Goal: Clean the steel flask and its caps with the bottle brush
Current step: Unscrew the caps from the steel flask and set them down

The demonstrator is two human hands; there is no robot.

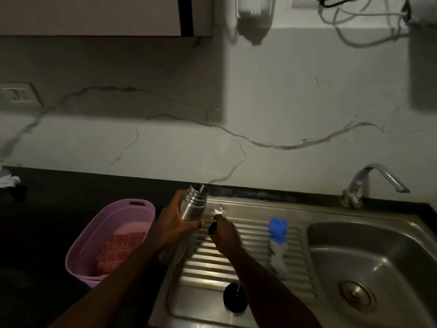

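My left hand grips the steel flask around its body, holding it tilted with its open threaded mouth up, over the left end of the ribbed drainboard. Just to its right, my right hand holds a small black cap in its curled fingers. A second, larger black cap lies on the drainboard near the front, partly hidden by my right forearm. The bottle brush, with a blue head and pale handle, lies on the drainboard to the right of my hands.
The steel sink bowl with its drain is at the right, under a tap. A purple plastic basket holding a red checked cloth stands on the dark counter at the left. A marble-patterned wall rises behind.
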